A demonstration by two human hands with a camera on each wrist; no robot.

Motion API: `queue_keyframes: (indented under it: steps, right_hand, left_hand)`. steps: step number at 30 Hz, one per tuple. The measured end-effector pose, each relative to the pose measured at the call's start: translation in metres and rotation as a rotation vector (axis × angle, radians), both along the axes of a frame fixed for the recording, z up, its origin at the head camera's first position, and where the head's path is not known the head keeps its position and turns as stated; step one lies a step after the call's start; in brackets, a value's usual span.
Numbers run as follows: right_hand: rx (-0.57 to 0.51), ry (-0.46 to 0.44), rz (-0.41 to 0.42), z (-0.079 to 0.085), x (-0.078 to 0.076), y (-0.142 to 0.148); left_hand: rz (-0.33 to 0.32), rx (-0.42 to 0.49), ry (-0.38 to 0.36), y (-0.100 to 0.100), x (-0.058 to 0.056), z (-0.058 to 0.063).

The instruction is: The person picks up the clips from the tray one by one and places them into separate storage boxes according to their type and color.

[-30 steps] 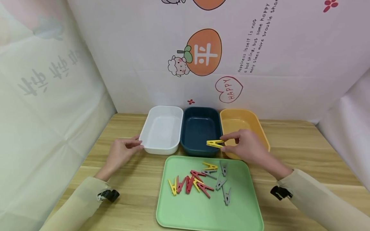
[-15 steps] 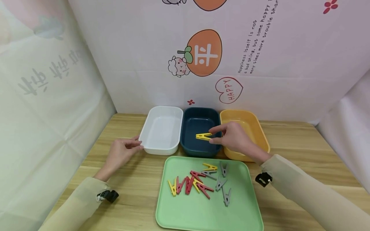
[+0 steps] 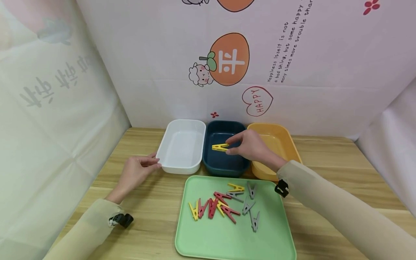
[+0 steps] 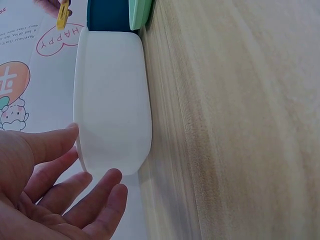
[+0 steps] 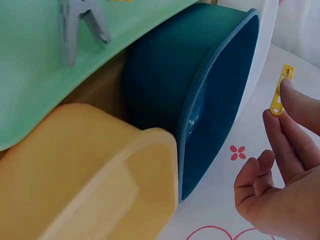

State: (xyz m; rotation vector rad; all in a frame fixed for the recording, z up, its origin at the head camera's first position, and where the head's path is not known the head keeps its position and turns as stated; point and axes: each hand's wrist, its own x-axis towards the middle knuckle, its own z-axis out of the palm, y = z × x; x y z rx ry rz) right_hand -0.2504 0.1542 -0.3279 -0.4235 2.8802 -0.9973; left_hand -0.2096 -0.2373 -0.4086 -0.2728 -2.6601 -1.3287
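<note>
My right hand [image 3: 255,146] pinches a yellow clothespin [image 3: 218,147] by its handle ends, between thumb and fingers, over the dark blue bin [image 3: 224,172]. In the right wrist view the same clothespin [image 5: 277,98] shows edge-on beyond that bin's rim. At the near left corner of the white bin [image 3: 180,169], my left hand [image 3: 134,175] holds the rim. The left wrist view shows thumb and index finger at the rim, other fingers loosely bent. Several red, grey and yellow clothespins [image 3: 212,208] lie on the green tray [image 3: 234,242].
An orange-yellow bin [image 3: 266,174] stands to the right of the blue one; the three bins sit side by side against a printed cloth backdrop [image 3: 169,90]. In front of them lies the tray, on a wooden table [image 3: 146,224].
My right hand has carried the yellow clothespin left and away from me, from the blue bin's near right corner to over its middle. The left hand has stayed at the white bin.
</note>
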Motion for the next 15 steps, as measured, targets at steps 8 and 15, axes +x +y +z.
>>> queue_keyframes:
  steps: [8, 15]
  right_hand:
    - [-0.024, -0.016, 0.023, 0.001, -0.012, -0.020]
    - [-0.042, -0.023, 0.049, 0.000, -0.017, -0.040]
  left_hand:
    - [-0.006, -0.001, 0.002, -0.001, 0.000, 0.001]
    - [-0.005, -0.008, 0.006, -0.001, 0.000, 0.001]
